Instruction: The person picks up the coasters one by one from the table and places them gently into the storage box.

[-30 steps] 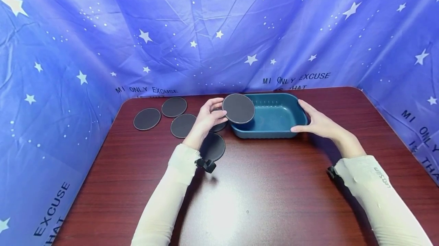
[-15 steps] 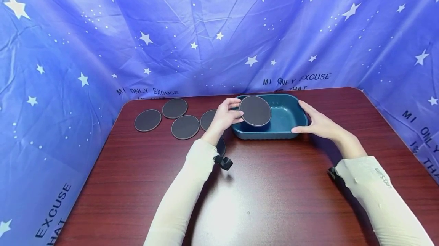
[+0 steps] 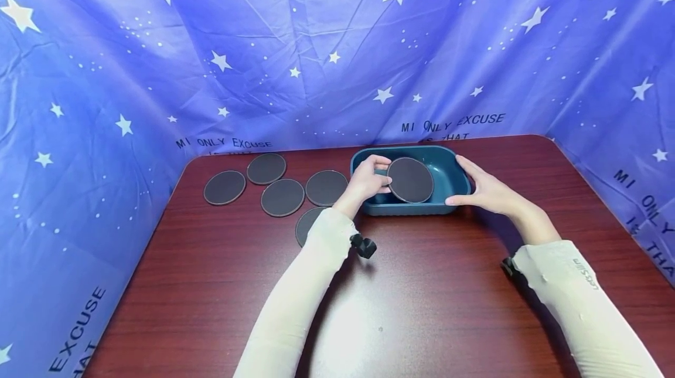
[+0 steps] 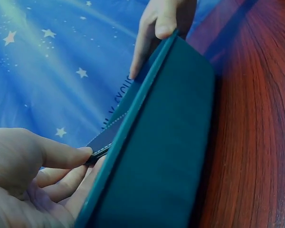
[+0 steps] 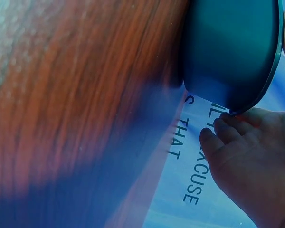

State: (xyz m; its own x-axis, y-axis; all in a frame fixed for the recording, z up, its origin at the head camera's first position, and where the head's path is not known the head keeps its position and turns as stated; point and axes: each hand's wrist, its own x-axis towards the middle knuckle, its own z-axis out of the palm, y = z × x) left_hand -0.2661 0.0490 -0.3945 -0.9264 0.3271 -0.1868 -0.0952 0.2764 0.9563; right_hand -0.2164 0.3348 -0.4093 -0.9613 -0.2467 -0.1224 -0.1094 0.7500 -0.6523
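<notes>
My left hand (image 3: 366, 181) pinches a round black coaster (image 3: 411, 180) with pale stitching along its edge. In the head view it is inside the outline of the teal plastic storage box (image 3: 408, 210), over its middle. The left wrist view shows the thumb on one face of the coaster (image 4: 107, 135) and fingers behind, right at the box's rim. My right hand (image 3: 487, 191) holds the box's right end, thumb at the front corner and fingers toward the back. In the right wrist view several fingers of that hand (image 5: 251, 152) curl at the rim.
Several more black coasters lie flat on the dark red wooden table (image 3: 211, 284), left of the box: one far left (image 3: 224, 187), others nearer. The closest coaster (image 3: 307, 227) is partly covered by my left sleeve. A blue star-patterned curtain (image 3: 316, 26) hangs behind and beside the table.
My left hand has carried the coaster rightward, from the box's left end to over its middle, and a little lower. My right hand has stayed on the box's right end.
</notes>
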